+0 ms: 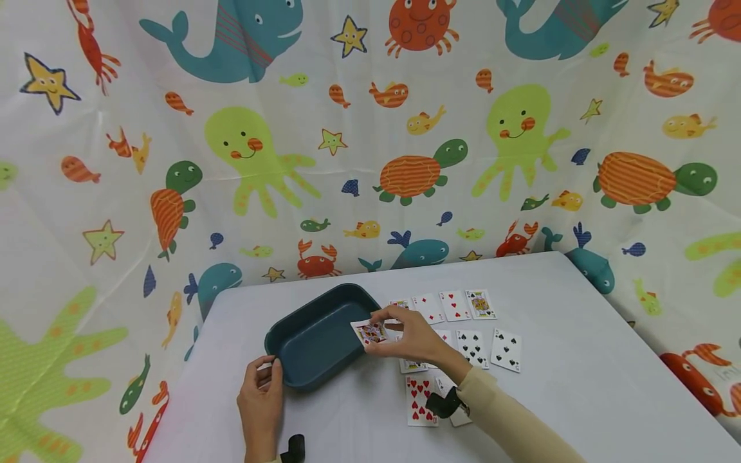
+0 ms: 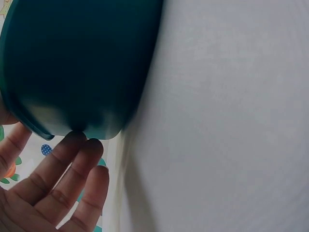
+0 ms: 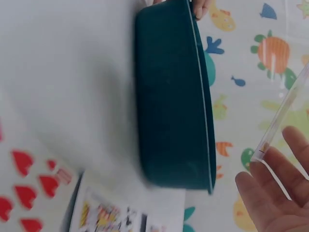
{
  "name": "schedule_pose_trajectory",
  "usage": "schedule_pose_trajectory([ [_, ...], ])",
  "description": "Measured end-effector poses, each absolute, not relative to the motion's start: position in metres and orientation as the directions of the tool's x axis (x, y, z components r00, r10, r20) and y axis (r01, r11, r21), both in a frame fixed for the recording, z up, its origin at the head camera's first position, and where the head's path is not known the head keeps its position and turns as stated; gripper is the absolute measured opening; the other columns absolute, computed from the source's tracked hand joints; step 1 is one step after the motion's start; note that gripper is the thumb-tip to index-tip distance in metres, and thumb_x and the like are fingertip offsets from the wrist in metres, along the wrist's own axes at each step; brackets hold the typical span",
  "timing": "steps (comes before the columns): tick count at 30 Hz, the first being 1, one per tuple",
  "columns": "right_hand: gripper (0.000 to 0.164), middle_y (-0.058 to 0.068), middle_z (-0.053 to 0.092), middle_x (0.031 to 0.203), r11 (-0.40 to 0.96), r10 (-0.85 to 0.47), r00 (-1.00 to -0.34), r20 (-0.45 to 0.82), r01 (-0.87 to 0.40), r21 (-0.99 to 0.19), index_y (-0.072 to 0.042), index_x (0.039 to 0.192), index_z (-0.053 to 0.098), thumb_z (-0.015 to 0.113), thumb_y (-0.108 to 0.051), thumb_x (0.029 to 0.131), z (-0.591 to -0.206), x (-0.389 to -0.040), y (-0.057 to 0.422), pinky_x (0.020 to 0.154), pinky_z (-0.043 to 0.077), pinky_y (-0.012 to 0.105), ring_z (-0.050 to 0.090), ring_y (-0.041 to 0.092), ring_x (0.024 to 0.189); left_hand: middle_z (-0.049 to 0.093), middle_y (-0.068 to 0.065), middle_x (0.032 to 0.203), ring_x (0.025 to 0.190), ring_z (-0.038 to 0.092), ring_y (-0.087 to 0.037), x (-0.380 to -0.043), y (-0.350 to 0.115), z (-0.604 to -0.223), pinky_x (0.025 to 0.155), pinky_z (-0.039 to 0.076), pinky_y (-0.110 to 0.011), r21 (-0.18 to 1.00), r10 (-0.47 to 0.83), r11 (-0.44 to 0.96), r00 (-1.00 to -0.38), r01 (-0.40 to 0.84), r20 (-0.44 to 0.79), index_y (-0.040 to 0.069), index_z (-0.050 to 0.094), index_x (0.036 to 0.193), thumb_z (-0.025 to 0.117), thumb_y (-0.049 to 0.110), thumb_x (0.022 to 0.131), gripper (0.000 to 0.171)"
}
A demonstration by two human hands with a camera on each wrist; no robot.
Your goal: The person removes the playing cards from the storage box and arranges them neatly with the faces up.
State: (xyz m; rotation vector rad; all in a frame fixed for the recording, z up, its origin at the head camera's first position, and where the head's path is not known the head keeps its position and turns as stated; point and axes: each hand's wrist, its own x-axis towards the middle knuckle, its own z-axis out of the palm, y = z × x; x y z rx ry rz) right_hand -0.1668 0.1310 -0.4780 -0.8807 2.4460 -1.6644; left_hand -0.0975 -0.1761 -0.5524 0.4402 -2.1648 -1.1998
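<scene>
A dark teal plastic tray [image 1: 315,350] with a raised rim sits on the white-covered table. At its near left corner my left hand [image 1: 260,392] pinches the rim; in the left wrist view, fingertips [image 2: 89,150] touch the tray's outer wall. Over the tray's right edge, my right hand [image 1: 411,337] holds a red face playing card [image 1: 367,332] between thumb and fingers, its face up. The right wrist view shows this card [image 3: 277,121] almost edge-on, above the level of the tray's rim.
To the right of the tray, several face-up playing cards lie in rough rows, among them a ten of hearts [image 1: 421,402], a spade card [image 1: 506,350] and a black face card [image 1: 480,303]. My right forearm covers some. A sea-animal curtain [image 1: 347,225] hangs behind the table.
</scene>
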Motion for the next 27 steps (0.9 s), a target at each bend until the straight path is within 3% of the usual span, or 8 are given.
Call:
schedule_pose_trajectory([
  [7,0.042,0.013,0.064,0.135,0.254,-0.481,-0.828,0.288,-0.446,-0.858,-0.016,0.118,0.068,0.084,-0.033,0.084,-0.486,-0.158,0.162,0.105,0.048,0.051,0.059,0.027,0.127,0.076,-0.020,0.096,0.075,0.058,0.012,-0.098,-0.175,-0.553,0.068,0.043,-0.001,0.844,-0.547,0.535,-0.754,0.018,0.363,0.006,0.067,0.116,0.066,0.022,0.100,0.023],
  [17,0.042,-0.004,0.064,0.136,0.366,-0.508,-0.788,0.347,-0.562,-0.742,-0.022,0.118,0.066,0.085,-0.034,0.083,-0.496,-0.146,0.211,0.105,0.049,0.052,0.060,0.021,0.128,0.076,-0.020,0.096,0.075,0.057,0.013,-0.097,-0.174,-0.552,0.067,0.042,-0.001,0.843,-0.553,0.537,-0.753,0.006,0.357,0.006,0.067,0.117,0.066,0.023,0.100,0.024],
  [27,0.048,-0.003,0.064,0.136,0.461,-0.591,-0.746,0.306,-0.624,-0.630,-0.025,0.121,0.064,0.086,-0.042,0.082,-0.501,-0.132,0.259,0.100,0.051,0.049,0.060,0.021,0.126,0.076,-0.020,0.096,0.074,0.056,0.014,-0.099,-0.174,-0.555,0.067,0.042,-0.001,0.843,-0.555,0.537,-0.749,0.008,0.361,0.006,0.067,0.117,0.066,0.023,0.100,0.024],
])
